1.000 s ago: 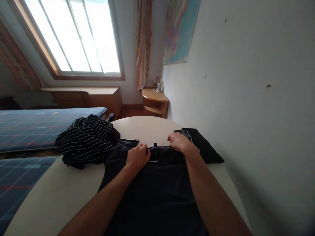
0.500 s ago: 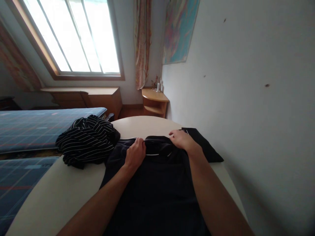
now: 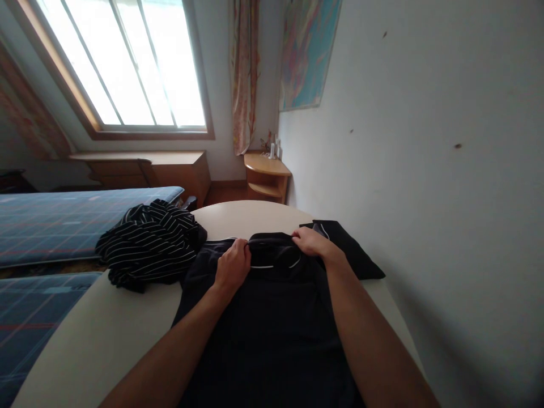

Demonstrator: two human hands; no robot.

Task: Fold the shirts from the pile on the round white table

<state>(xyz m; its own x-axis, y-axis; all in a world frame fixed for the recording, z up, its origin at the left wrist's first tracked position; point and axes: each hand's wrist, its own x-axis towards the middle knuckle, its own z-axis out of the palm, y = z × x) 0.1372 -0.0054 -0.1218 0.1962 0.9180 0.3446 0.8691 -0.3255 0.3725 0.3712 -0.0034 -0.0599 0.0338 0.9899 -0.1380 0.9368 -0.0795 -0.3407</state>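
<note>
A dark garment point(image 3: 272, 334) lies flat on the round white table point(image 3: 97, 340) in front of me. My left hand point(image 3: 233, 267) is closed on its collar edge at the left. At the right side of the collar, my right hand point(image 3: 311, 242) pinches the same edge. A thin white trim line shows on the collar between the hands. A folded black cloth point(image 3: 348, 255) lies just right of my right hand.
A crumpled black shirt with white stripes point(image 3: 148, 241) sits on the table's left side. Blue plaid beds point(image 3: 55, 218) stand to the left. The white wall runs close along the table's right. A wooden corner shelf point(image 3: 266, 175) and a window are behind.
Both hands have drawn the collar edge away from me and smoothed it; the right hand shifted slightly toward the folded black cloth. The small loop seen on the collar is now hidden.
</note>
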